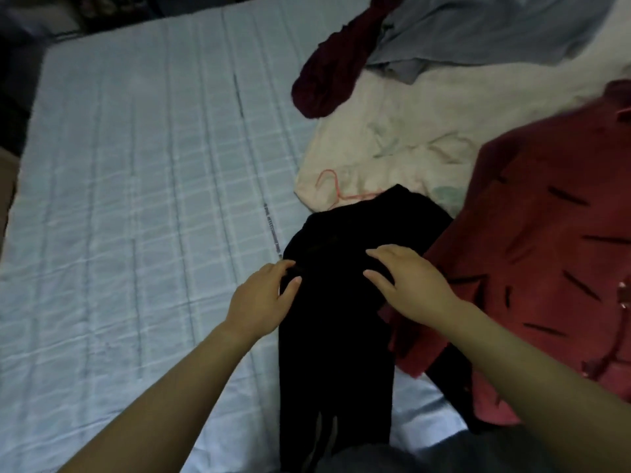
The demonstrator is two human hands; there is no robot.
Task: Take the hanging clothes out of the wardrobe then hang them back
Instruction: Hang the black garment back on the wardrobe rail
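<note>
A black garment (338, 329) lies lengthwise on the bed, its top end toward the other clothes. My left hand (263, 298) pinches the fabric at its left edge. My right hand (406, 285) rests on the garment's upper right part with fingers curled into the cloth. A thin pink hanger (336, 189) lies on a cream garment (392, 148) just beyond the black one. A red garment with dark dashes (546, 250) lies to the right and overlaps the black one's edge.
A dark maroon garment (327, 83) and a grey-blue garment (478, 29) lie at the far right of the bed. The pale blue checked bedsheet (136, 182) covers the left half. The bed's left edge borders a dark floor.
</note>
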